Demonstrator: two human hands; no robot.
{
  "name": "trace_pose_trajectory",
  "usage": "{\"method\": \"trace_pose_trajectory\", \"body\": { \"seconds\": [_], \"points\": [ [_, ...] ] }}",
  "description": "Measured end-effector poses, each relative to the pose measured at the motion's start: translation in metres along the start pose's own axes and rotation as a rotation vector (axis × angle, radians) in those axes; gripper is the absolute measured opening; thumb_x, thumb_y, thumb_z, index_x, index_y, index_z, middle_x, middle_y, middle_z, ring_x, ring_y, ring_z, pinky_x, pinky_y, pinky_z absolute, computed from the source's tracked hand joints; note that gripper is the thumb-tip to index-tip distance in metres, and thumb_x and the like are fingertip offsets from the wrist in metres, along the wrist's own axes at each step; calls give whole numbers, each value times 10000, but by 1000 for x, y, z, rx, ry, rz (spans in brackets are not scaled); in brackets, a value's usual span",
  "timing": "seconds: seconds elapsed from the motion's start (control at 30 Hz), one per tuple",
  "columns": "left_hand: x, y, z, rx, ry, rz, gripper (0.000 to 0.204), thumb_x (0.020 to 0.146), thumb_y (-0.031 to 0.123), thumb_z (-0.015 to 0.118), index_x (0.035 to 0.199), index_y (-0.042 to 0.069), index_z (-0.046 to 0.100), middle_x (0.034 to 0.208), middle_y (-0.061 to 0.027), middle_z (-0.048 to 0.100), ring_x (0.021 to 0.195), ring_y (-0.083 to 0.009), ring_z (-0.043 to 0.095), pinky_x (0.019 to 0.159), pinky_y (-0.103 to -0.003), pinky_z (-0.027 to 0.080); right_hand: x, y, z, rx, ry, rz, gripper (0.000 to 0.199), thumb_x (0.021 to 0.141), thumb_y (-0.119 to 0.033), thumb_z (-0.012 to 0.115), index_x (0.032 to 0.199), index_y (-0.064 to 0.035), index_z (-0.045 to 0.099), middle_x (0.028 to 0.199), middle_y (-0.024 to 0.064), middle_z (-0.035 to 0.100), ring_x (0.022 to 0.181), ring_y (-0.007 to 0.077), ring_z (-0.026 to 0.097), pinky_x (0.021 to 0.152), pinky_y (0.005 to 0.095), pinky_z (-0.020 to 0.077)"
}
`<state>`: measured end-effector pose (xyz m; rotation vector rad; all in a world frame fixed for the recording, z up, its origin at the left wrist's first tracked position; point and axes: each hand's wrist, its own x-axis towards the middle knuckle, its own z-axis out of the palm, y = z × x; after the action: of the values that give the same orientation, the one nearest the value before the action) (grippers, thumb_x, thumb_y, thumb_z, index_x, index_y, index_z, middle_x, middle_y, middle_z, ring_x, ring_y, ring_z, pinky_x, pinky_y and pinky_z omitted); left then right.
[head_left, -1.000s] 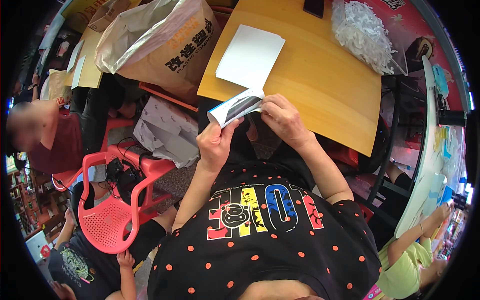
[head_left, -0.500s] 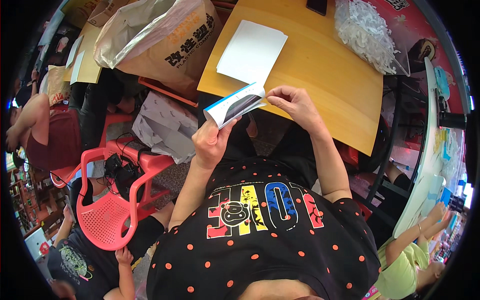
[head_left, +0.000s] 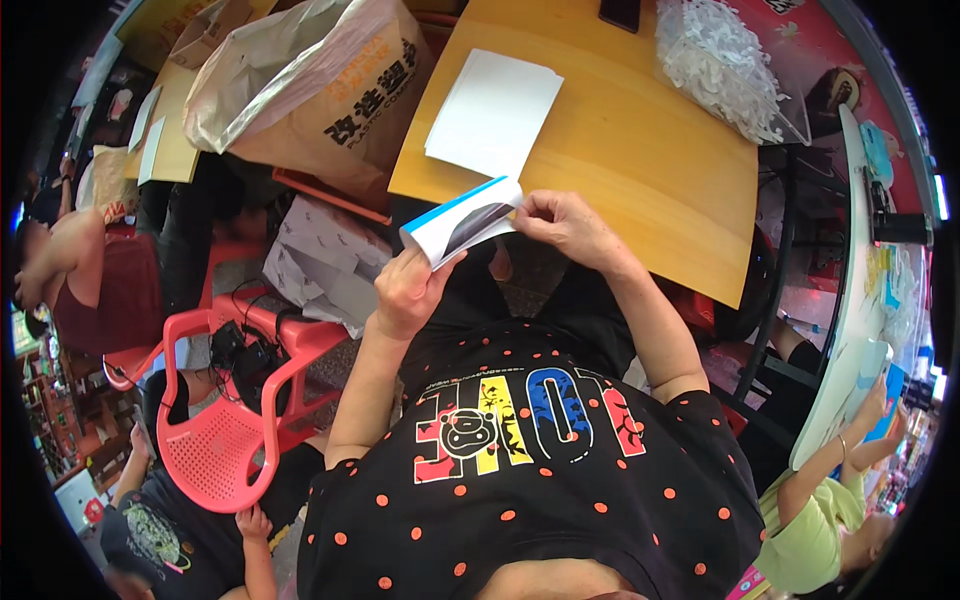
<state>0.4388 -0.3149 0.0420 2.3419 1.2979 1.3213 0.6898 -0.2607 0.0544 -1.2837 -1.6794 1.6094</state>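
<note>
Wooden and yellow-brown, the counter filled the upper middle of the head view, and every place below is told from it. On its near-left part lay a small stack of white sheets, flat and squared together. At its far-right corner sat a clear bag of white shredded plastic pieces, and a dark phone lay at its far edge. Left of the counter a large tan sack with a clear plastic liner leaned open, and below that sack a crumpled grey-white bag rested on the floor beside a red plastic chair.

Just in front of the counter's near edge, above the person's lap, a folded paper piece with a blue edge and a dark inner face was held in the air, off the counter. The left hand had its grip pressed together on the lower left corner of the folded piece, thumb on top. The right hand pinched the piece's right end between thumb and fingertips, its knuckles over the counter's near edge. Both hands touched the piece and stood close to one another.

To the counter's right, another person in a light green top reached toward a pale board.
</note>
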Motion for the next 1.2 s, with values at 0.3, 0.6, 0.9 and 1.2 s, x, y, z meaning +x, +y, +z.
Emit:
{"method": "trace_pose_trajectory", "body": {
  "seconds": [0.3,0.6,0.9,1.2],
  "points": [
    [-8,-29,9,27,-74,201,324,753,24,806,1041,-15,661,877,-139,698,684,-322,676,610,-372,538,-60,-113,6,65,-357,-226,128,875,-138,664,843,-15,648,704,18,585,689,83,550,643,271,455],
    [20,11,4,-994,223,-785,219,964,60,600,1122,-85,641,970,-171,727,824,-253,740,716,-315,607,-8,-96,-289,213,371,-516,282,918,-256,634,1005,8,687,875,-17,629,747,91,551,634,233,401],
    [18,-13,12,-1414,437,-1040,212,972,108,590,1069,-75,632,945,-195,715,763,-249,743,663,-295,636,15,-71,-170,-734,1041,-483,135,942,-141,654,980,-33,727,904,67,718,788,140,650,751,276,519],
    [37,5,23,-1281,375,-969,240,982,138,596,1051,-87,641,929,-197,718,783,-251,743,691,-312,633,12,-37,17,42,543,-443,96,827,-6,744,903,-42,697,880,14,637,792,68,552,707,246,467]
  ]
}}
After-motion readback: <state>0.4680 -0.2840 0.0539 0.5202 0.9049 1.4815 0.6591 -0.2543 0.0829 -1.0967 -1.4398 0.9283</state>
